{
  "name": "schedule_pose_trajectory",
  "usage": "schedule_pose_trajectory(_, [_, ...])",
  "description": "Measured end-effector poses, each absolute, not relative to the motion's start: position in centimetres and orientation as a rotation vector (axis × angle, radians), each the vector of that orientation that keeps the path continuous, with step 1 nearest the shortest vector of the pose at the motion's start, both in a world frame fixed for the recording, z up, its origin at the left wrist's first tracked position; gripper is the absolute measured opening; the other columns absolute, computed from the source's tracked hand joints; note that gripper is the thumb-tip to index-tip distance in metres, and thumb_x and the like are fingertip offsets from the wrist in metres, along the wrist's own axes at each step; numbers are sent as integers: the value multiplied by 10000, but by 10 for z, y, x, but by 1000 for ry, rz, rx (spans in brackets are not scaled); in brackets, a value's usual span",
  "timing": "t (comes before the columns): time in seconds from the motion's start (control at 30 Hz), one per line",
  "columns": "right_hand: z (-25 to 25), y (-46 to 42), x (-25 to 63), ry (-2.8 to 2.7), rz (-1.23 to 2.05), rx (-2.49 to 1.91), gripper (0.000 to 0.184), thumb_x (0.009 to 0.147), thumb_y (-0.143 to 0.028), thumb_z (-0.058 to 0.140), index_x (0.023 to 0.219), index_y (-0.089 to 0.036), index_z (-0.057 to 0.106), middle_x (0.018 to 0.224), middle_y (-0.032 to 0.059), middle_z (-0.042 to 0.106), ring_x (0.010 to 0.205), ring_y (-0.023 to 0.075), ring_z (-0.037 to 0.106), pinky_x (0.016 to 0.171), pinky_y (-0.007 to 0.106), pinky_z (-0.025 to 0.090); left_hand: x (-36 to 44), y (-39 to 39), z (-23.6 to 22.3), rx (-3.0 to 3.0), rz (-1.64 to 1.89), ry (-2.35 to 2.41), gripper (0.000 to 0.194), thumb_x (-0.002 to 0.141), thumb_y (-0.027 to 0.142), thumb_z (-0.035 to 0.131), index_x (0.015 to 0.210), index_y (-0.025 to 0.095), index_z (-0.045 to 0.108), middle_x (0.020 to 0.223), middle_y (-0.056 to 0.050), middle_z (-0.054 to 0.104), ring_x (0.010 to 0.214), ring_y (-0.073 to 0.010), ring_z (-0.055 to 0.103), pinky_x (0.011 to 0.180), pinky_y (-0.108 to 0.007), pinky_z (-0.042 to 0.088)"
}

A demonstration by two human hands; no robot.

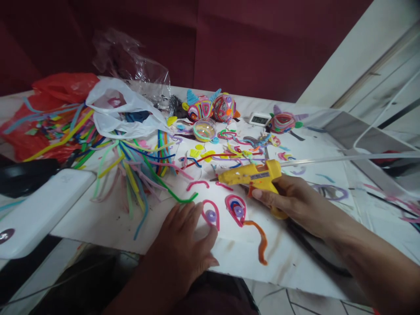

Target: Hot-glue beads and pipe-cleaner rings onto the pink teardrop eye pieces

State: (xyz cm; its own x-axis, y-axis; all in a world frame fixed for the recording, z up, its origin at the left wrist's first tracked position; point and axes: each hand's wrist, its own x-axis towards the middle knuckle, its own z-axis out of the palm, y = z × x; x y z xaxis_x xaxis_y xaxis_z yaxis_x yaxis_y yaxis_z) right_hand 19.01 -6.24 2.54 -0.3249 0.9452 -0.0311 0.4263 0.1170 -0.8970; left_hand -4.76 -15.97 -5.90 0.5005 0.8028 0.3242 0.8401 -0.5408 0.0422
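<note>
My right hand (295, 203) is wrapped round the handle of a yellow glue gun (252, 175), whose nozzle points left over the white table (288, 258). A clear glue stick (328, 159) pokes out of its back. My left hand (185, 238) lies flat on the table with fingers spread, its fingertips touching a pink teardrop loop with a purple centre (211, 214). A second pink and blue teardrop shape (236, 209) lies between my hands. An orange pipe cleaner (260, 240) curls away below it.
A heap of coloured pipe cleaners (131, 162) spills from a white plastic bag (121, 109) and a red bag (62, 92) at the left. Finished colourful balls (210, 107) and a small digital clock (259, 119) stand at the back. A white case (39, 210) sits front left.
</note>
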Motion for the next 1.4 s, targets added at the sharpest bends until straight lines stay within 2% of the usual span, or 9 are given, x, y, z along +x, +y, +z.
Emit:
schedule_pose_trajectory(0.2, [15, -48, 181, -1853, 1431, -1230, 310, 709, -489, 727, 687, -188, 657, 534, -47, 475, 456, 76, 329, 407, 230, 274, -48, -159, -60, -2600, -461, -1453, 593, 706, 621, 653, 1193, 298, 559, 1401, -176, 430, 1280, -375, 421, 1004, -573, 401])
schedule_pose_trajectory(0.43, [9, -41, 186, -1961, 1461, -1251, 382, 746, -492, 699, 543, -191, 578, 448, -75, 346, 410, 63, 239, 388, 239, 238, -50, -160, -65, -2619, -507, -1389, 633, 727, 660, 591, 1223, 274, 518, 1404, -208, 405, 1314, -388, 366, 1010, -603, 383])
schedule_pose_trajectory(0.67, [8, -47, 192, -1908, 1461, -1293, 318, 784, -490, 654, 691, -189, 614, 568, -37, 447, 481, 81, 334, 372, 211, 226, -47, -158, -73, -2596, -660, -1380, 664, 682, 641, 667, 1192, 243, 520, 1396, -225, 395, 1312, -406, 354, 1011, -626, 364])
schedule_pose_trajectory(0.77, [7, -47, 191, -1875, 1441, -1295, 342, 786, -493, 648, 634, -190, 603, 548, -35, 443, 473, 82, 328, 378, 220, 229, -46, -159, -73, -2600, -693, -1405, 618, 738, 618, 632, 1211, 240, 509, 1405, -214, 392, 1324, -403, 347, 1025, -622, 352])
schedule_pose_trajectory(0.9, [8, -48, 190, -1777, 1427, -1332, 416, 758, -528, 660, 524, -205, 544, 487, -40, 409, 441, 88, 309, 388, 247, 252, -51, -163, -65, -2573, -758, -1440, 380, 895, 382, 517, 1243, 230, 493, 1467, -171, 344, 1374, -347, 300, 1078, -550, 336])
schedule_pose_trajectory(1.0, [7, -52, 192, -1698, 1427, -1385, 422, 733, -574, 665, 551, -207, 562, 491, -33, 437, 442, 93, 326, 393, 253, 249, -59, -162, -55, -2605, -682, -1515, 402, 913, 191, 446, 1315, 188, 438, 1455, -137, 389, 1384, -258, 302, 1089, -413, 374])
schedule_pose_trajectory(1.1, [7, -60, 191, -1616, 1445, -1404, 455, 726, -617, 648, 564, -197, 584, 514, -18, 472, 453, 93, 347, 394, 247, 249, -69, -154, -43, -2559, -723, -1515, 395, 918, 112, 384, 1306, 173, 430, 1381, -119, 482, 1344, -219, 365, 1093, -393, 368])
schedule_pose_trajectory(1.3, [7, -81, 176, -1386, 1544, -1213, 395, 793, -515, 646, 568, -191, 613, 521, -23, 485, 443, 78, 338, 389, 239, 238, -68, -114, -6, -2586, -707, -1512, 331, 936, 135, 385, 1258, 171, 456, 1229, -92, 596, 1175, -181, 533, 1022, -338, 430])
schedule_pose_trajectory(1.4, [1, -84, 171, -1300, 1586, -1150, 409, 815, -498, 631, 565, -174, 619, 535, 0, 536, 471, 87, 394, 423, 241, 268, -62, -87, 12, -2581, -794, -1519, 287, 947, 186, 384, 1203, 154, 509, 1195, -86, 624, 1123, -179, 573, 967, -307, 457])
